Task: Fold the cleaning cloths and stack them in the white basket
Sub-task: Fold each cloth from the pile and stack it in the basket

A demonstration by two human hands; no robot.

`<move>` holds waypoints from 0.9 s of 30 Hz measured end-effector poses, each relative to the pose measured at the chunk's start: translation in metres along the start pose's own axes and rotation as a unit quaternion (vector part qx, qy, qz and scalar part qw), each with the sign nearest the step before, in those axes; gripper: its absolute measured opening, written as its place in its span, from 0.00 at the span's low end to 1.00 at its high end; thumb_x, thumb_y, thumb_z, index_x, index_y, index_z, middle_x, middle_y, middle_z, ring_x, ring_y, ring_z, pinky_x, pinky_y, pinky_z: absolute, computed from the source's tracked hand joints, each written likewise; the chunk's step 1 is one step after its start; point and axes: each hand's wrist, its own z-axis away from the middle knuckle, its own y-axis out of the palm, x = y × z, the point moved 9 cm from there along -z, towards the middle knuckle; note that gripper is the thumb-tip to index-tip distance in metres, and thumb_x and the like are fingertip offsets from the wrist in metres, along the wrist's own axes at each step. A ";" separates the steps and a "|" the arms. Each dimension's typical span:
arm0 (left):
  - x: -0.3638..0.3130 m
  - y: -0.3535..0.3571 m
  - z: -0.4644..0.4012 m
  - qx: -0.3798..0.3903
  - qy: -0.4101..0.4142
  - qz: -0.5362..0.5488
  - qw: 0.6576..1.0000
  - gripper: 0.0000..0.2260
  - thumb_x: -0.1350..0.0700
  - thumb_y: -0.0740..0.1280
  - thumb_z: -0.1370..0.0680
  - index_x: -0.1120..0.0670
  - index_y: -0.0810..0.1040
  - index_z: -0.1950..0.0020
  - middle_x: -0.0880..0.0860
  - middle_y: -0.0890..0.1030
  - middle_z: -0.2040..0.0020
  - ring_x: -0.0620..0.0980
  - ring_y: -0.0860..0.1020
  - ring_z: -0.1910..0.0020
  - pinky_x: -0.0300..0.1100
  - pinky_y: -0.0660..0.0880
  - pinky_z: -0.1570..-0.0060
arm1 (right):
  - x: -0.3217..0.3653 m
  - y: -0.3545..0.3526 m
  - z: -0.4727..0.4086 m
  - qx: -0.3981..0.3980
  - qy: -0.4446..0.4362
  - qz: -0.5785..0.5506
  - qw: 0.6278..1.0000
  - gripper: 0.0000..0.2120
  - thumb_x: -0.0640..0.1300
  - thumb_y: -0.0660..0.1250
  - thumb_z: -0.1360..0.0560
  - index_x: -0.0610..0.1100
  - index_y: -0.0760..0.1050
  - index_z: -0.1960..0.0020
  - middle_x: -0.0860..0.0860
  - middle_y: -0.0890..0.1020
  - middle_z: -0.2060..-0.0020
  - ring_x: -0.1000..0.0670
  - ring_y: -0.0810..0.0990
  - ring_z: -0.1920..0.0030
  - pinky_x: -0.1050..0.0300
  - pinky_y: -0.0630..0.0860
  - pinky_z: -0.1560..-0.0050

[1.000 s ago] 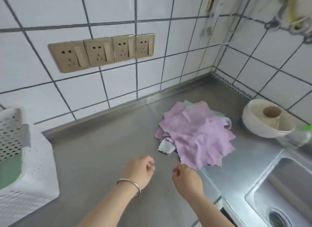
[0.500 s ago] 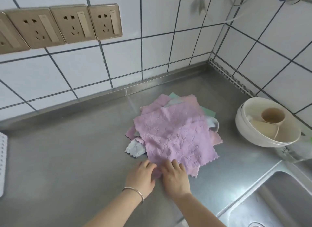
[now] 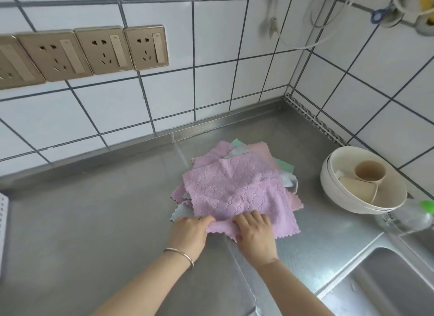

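Note:
A pile of cleaning cloths [image 3: 285, 167] in pink, green and grey lies on the steel counter [image 3: 98, 221]. On top is a purple cloth [image 3: 232, 188] with a scalloped edge. My left hand [image 3: 191, 233] grips its near left edge, fingers curled into the fabric. My right hand [image 3: 254, 233] grips the same near edge just to the right, bunching it. Only a sliver of the white basket [image 3: 2, 224] shows at the far left edge.
A white bowl [image 3: 328, 181] holding beige cups stands at the right by the wall. A clear bottle with a green cap [image 3: 413, 217] lies beside the sink [image 3: 387, 285] at the lower right. Wall sockets [image 3: 103, 51] sit above the counter.
Both hands reached forward from the bare counter onto the purple cloth's near edge and now grip it. The view swung right, so the basket has nearly left the frame.

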 end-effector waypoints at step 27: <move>0.264 -0.314 0.136 -0.216 -0.229 0.129 0.940 0.11 0.60 0.61 0.22 0.53 0.82 0.47 0.52 0.82 0.52 0.49 0.76 0.51 0.39 0.68 0.57 | 0.179 -0.141 -0.177 0.060 0.082 -0.328 0.939 0.06 0.43 0.62 0.24 0.49 0.77 0.58 0.48 0.79 0.63 0.49 0.74 0.64 0.57 0.67 0.67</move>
